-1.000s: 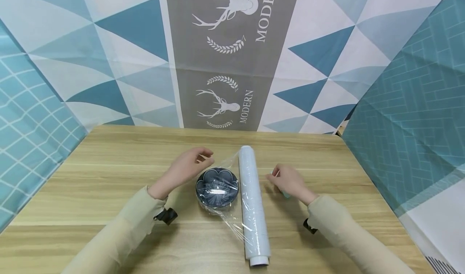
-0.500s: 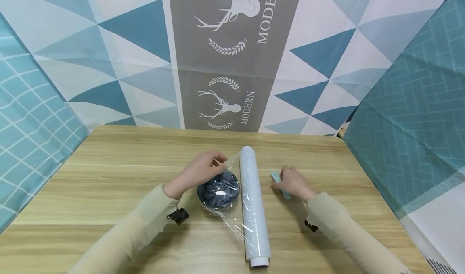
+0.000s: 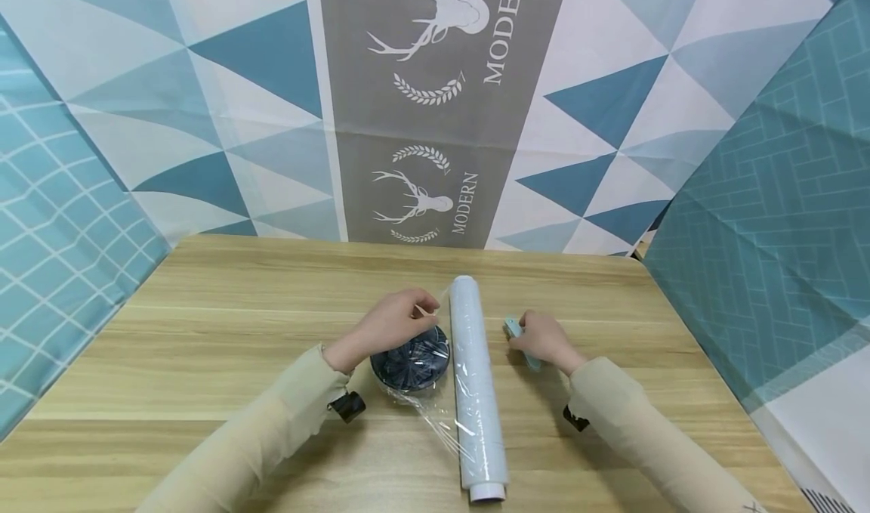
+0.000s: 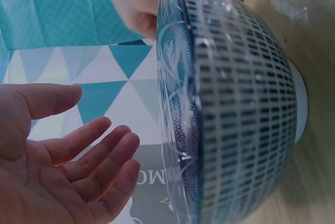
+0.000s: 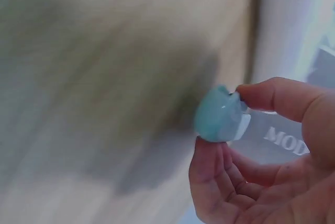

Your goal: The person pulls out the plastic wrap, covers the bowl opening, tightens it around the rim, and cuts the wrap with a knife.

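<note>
A dark blue patterned bowl [image 3: 414,366] stands on the table with clear plastic wrap [image 3: 431,418] stretched over its mouth. The wrap runs on to a long roll of cling film [image 3: 477,392] lying right beside it. Over the bowl's far left rim hovers my left hand [image 3: 390,324], fingers loosely bent and nothing held; in the left wrist view, a gap separates it from the bowl's wrapped side [image 4: 235,103]. To the right of the roll, my right hand [image 3: 546,341] pinches a small mint-green utility knife [image 5: 217,116] between thumb and fingers. Whether its blade is out cannot be seen.
The wooden table [image 3: 224,332] reaches back to a patterned cloth wall [image 3: 408,120]. Blue cloth screens stand at the left [image 3: 61,218] and right [image 3: 754,233] sides.
My left hand has moved right, from beside the bowl to over its far rim, near the roll. My right hand has stayed nearly in place, with the utility knife turned into clearer view.
</note>
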Tool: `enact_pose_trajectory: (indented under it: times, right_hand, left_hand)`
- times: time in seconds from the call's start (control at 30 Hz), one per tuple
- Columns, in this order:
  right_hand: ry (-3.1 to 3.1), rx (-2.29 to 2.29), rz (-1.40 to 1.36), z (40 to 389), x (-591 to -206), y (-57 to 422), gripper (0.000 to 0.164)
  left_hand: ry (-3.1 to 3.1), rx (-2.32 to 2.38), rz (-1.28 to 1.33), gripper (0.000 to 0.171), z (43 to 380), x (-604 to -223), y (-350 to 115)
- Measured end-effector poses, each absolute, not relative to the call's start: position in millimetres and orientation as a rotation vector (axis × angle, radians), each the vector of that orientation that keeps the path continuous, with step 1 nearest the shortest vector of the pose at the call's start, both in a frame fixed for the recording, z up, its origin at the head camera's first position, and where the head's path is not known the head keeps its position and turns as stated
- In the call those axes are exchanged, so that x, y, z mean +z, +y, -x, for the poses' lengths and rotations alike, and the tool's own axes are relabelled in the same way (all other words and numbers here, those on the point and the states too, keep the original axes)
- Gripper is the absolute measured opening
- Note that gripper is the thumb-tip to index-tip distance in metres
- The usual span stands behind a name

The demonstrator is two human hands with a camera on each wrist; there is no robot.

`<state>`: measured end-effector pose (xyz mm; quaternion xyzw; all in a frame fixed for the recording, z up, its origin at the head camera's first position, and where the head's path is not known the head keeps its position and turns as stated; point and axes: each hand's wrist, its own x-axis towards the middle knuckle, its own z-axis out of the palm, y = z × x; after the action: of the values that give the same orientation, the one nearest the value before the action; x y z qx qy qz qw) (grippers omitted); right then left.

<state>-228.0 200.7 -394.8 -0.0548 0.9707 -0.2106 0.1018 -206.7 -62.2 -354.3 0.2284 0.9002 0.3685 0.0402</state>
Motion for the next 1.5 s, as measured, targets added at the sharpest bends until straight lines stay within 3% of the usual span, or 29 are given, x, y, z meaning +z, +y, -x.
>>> enact_pose_trajectory:
  times: [0.2, 0.7, 1.1, 1.5]
  right_hand:
    - [2.842, -0.815, 0.177, 228, -374, 189, 0.03]
    - [2.664, -1.319, 0.093, 214, -340, 140, 0.04]
    - [2.485, -1.614, 0.183, 210, -334, 128, 0.028]
    - [2.442, -1.703, 0.284, 206, -334, 127, 0.026]
  left_hand:
    - [2.75, 1.141, -0.707, 0.027, 205, -354, -54]
    - [2.724, 1.178, -0.732, 0.01, 200, -346, -35]
    - [2.704, 1.305, -0.702, 0.009, 199, -347, -37]
    - [2.706, 1.344, -0.681, 0.008, 199, -345, -40]
